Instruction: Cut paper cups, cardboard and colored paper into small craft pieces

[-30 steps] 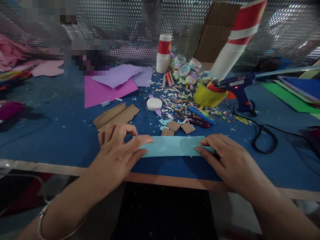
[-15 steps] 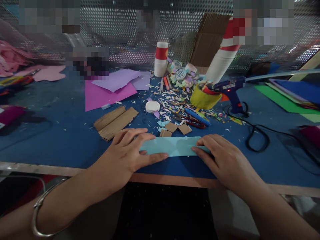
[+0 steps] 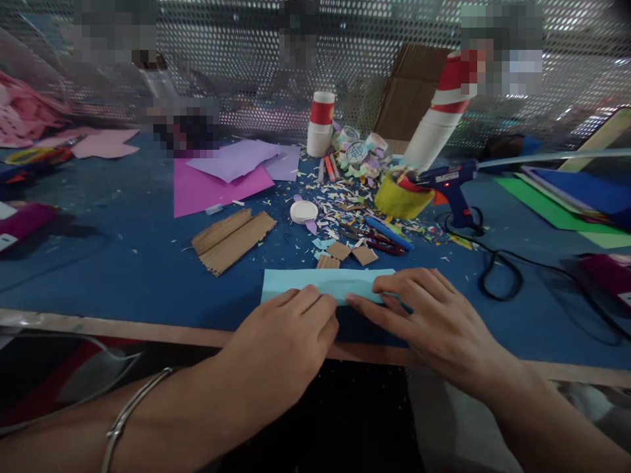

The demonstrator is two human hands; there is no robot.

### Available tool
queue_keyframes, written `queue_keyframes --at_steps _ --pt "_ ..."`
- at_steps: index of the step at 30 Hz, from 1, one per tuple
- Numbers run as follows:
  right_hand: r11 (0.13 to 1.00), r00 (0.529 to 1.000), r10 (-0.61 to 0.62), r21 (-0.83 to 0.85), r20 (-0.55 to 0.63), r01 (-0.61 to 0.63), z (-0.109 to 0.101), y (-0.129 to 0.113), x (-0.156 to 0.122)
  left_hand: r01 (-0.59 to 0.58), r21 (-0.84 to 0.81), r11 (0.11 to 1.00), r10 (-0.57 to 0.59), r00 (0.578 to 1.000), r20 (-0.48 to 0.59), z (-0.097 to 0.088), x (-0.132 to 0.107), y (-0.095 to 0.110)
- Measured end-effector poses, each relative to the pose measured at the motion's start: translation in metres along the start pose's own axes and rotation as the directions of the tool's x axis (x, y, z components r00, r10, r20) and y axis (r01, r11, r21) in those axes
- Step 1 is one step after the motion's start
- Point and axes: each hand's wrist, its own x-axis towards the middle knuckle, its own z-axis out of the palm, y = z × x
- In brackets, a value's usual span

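Left hand [image 3: 288, 338] curls at six o'clock on smooth, oblong paper strip [image 3: 305, 280]; grip unclear. Right hand [image 3: 428, 318] touches four o'clock, fingers parted.

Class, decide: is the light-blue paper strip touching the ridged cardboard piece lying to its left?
Apart: the head view shows blue tabletop between the paper strip and the cardboard piece.

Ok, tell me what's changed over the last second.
The left hand has let go of the blue strip's left end and moved right and closer to the person, to the near edge around the middle. The right hand's thumb has slid left along the strip. The strip, glue gun and lid stayed put.
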Motion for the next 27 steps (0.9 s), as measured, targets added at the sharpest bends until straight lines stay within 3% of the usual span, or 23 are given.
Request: queue_keyframes --at_steps 14,20,27 --pt "0.997 0.997 -0.066 0.053 0.045 0.063 -0.003 0.000 0.002 0.033 0.081 0.996 -0.037 0.999 0.039 0.001 -0.003 0.005" --pt "1.000 1.000 -0.015 0.018 0.026 0.014 -0.003 0.000 -0.012 0.068 0.167 0.984 -0.068 0.998 -0.006 0.000 -0.006 0.005" --pt "0.994 0.997 0.083 -0.073 0.004 -0.083 -0.008 0.002 -0.032 0.109 0.154 0.982 -0.109 0.994 -0.013 0.002 -0.010 0.005"
